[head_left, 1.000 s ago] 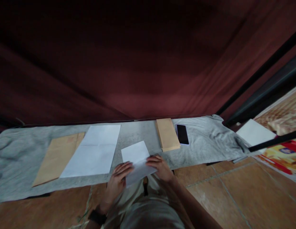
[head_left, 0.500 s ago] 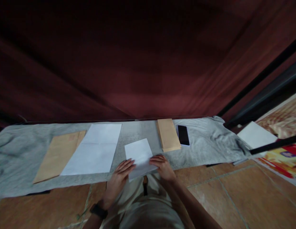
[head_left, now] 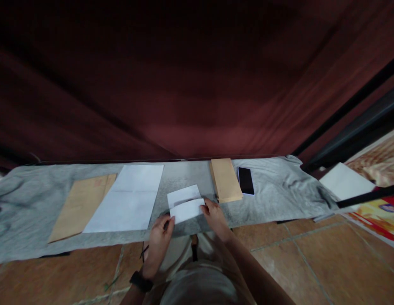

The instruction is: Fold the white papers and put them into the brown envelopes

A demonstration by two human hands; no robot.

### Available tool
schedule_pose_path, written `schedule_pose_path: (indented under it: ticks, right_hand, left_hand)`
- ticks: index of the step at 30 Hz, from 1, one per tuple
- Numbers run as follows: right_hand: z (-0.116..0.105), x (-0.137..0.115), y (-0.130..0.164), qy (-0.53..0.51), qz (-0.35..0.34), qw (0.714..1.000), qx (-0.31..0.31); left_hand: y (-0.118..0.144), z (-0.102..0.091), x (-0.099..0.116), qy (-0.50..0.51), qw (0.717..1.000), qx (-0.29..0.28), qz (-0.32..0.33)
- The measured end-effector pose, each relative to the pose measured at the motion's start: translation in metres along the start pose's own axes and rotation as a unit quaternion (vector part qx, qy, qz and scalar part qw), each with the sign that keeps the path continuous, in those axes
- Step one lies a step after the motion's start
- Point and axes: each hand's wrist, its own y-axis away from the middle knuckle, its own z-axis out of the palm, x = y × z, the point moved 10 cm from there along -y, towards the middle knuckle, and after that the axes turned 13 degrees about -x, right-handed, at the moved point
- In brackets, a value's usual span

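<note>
While a grey cloth covers the low surface, the left hand and right hand pinch the near flap of a small white paper, folded upward, between a large white sheet and a brown envelope

The scene is dim, with the upper half of the frame sinking into near-black on the maroon curtain. Soft light falls on the grey cloth mid-frame, casting faint shadows. Edges bow with wide-angle distortion, and the corners look soft and slightly blurred.
</note>
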Motion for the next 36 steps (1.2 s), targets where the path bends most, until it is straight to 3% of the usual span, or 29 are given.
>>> schedule_pose_path:
  ticks: [6, 15, 23, 36]
  right_hand:
    - [-0.002, -0.01, -0.015, 0.029, 0.028, 0.999, 0.024]
    - [0.0, -0.015, -0.033, 0.066, 0.043, 0.995, 0.06]
    - [0.0, -0.021, -0.047, 0.134, 0.039, 0.988, 0.073]
    - [-0.001, -0.035, -0.055, 0.176, 0.034, 0.982, 0.057]
  left_hand:
    - [-0.018, 0.001, -0.002, -0.095, 0.992, -0.013, -0.077]
    - [-0.035, 0.002, 0.001, -0.215, 0.95, -0.1, -0.205]
    - [-0.046, -0.002, 0.01, -0.256, 0.933, -0.103, -0.229]
    - [-0.055, 0.003, 0.004, -0.303, 0.922, -0.088, -0.224]
